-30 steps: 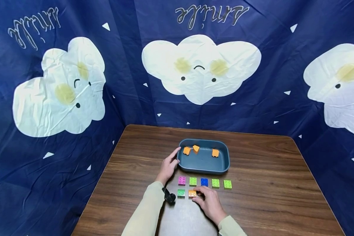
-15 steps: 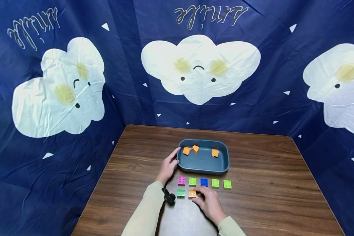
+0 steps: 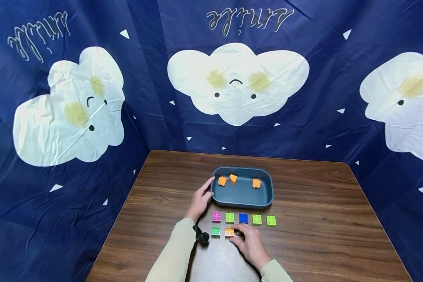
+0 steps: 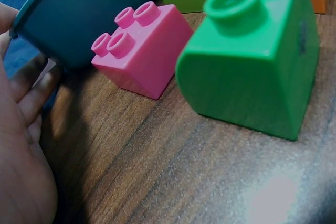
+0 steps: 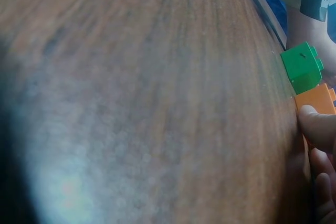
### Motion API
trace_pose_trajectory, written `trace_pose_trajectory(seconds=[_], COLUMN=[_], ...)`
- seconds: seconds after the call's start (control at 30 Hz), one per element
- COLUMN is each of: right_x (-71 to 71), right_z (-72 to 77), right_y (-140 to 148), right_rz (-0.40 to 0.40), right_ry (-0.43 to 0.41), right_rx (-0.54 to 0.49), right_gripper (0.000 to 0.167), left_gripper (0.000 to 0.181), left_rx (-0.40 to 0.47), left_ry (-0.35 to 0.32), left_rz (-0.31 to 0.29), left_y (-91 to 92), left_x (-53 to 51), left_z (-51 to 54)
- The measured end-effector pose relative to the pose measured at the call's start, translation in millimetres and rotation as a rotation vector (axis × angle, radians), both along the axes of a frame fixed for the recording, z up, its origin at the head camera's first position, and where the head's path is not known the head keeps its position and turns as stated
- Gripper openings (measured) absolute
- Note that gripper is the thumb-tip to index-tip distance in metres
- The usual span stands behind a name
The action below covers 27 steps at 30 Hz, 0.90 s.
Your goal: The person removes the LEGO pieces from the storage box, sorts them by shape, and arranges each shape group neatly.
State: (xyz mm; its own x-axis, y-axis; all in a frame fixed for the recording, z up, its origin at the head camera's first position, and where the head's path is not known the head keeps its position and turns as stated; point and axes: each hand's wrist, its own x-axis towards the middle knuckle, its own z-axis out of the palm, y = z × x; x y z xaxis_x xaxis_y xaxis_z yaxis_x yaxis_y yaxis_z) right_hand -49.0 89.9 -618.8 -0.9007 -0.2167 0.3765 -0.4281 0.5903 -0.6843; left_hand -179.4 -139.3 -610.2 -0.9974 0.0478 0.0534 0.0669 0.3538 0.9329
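Evidently the biggest thing here is the blue cloth (image 3: 146, 78) with its printed clouds, hung round the far end and sides of the brown table (image 3: 310, 196). On that table sits a dark teal tray (image 3: 239, 197), its long sides running left to right. The left hand (image 3: 199, 200) is spread at the tray's left end, thumb and forefinger fairly straight against it, with no block in its grasp. The right hand (image 3: 249, 242) pinches the orange block (image 3: 229, 232), thumb (image 5: 315, 124) on the near side, forefinger at the far side, parted about as wide as the block; I can't make out its other fingers well.

The orange block stands on the table, left of the right hand's palm. What matters is that the tray lies beyond it and slightly rightward, with a row between: pink block (image 3: 216, 217), lime block (image 3: 230, 218), blue block (image 3: 243, 218), then two more lime ones. The right hand is nearer the block, the left nearer the tray. Left of the orange block, apart from it, stands a green block (image 3: 216, 232). Smallest of all, the orange block's two studs line up with the tray's long sides.
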Motion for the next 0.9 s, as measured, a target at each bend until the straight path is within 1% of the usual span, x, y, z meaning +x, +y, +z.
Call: trace_pose_trajectory(seconds=[0.13,0.27,0.47,0.63,0.7,0.9], right_x=[0.2,0.6,-0.1,-0.4,0.1,1.0], right_z=[-0.1,-0.3,-0.9,1.7,2.2,1.0], right_y=[0.2,0.0,-0.5,-0.4,-0.2,0.1], right_rz=[-0.006,-0.009,-0.002,0.003,0.005,0.002], right_ry=[-0.009,-0.003,0.024,-0.016,-0.016,0.054], right_rx=[0.020,0.029,0.002,0.011,0.017,0.023], right_gripper=[0.036,0.036,0.038,0.038,0.038,0.039], left_gripper=[0.062,0.062,0.062,0.063,0.062,0.061], left_rx=[-0.002,-0.001,0.011,0.016,0.018,0.023], left_ry=[-0.013,-0.003,0.006,-0.008,-0.010,-0.003], left_rz=[-0.001,-0.007,-0.008,-0.011,-0.015,-0.024], left_y=[0.2,-0.1,-0.5,-1.6,-2.0,-2.3], left_x=[1.4,1.3,-0.1,0.4,1.0,-0.1], left_z=[1.5,0.6,0.8,2.1,2.5,1.9])
